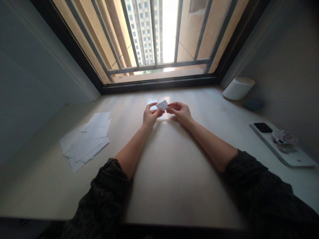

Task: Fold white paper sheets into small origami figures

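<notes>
Between my two hands a small piece of white paper (162, 105) is held up above the table, tilted. It looks folded, though its layers are too small to make out. My left hand (150, 116) grips its left and lower edge, thumb in front and fingers curled behind. The fingertips of my right hand (181, 113) pinch the right corner. Off to the left lies a loose pile of white paper sheets (87, 141), overlapping at different angles.
A barred window (159, 81) closes off the far side of the white table (159, 186). At the right stand a white cylindrical container (238, 89) and a dark rounded object (253, 105). Nearer lies a white phone (282, 144) with a cartoon grip on its back.
</notes>
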The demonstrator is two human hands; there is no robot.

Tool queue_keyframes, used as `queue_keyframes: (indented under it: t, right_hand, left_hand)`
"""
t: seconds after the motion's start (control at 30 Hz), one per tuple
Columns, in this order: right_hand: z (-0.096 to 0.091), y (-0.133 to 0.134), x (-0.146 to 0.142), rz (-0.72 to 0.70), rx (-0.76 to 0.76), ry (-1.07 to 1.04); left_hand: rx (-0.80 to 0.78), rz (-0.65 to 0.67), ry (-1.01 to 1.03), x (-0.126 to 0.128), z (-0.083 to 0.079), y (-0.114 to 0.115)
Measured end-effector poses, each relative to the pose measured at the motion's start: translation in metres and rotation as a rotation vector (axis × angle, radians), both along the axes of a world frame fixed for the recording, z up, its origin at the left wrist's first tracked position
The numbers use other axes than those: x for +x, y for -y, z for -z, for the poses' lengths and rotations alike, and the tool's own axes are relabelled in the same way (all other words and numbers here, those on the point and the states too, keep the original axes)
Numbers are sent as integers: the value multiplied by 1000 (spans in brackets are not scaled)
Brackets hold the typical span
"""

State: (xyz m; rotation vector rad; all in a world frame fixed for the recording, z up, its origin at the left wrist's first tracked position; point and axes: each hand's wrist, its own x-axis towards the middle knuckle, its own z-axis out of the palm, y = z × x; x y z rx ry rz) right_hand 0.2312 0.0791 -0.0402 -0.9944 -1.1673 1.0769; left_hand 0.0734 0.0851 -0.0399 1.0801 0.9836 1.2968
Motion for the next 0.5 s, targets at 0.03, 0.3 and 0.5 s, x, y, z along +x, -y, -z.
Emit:
queue_keyframes:
  t: [0.03, 0.3, 0.5]
  right_hand:
    - [0, 0, 0, 0, -1, -1]
    - [-1, 0, 0, 10, -4, -14]
    - [2, -2, 0, 10, 0, -12]
  left_hand:
    - [-3, 2, 4, 0, 0, 0]
    - [-21, 21, 4, 0, 1, -1]
    - [70, 36, -60, -1, 3, -2]
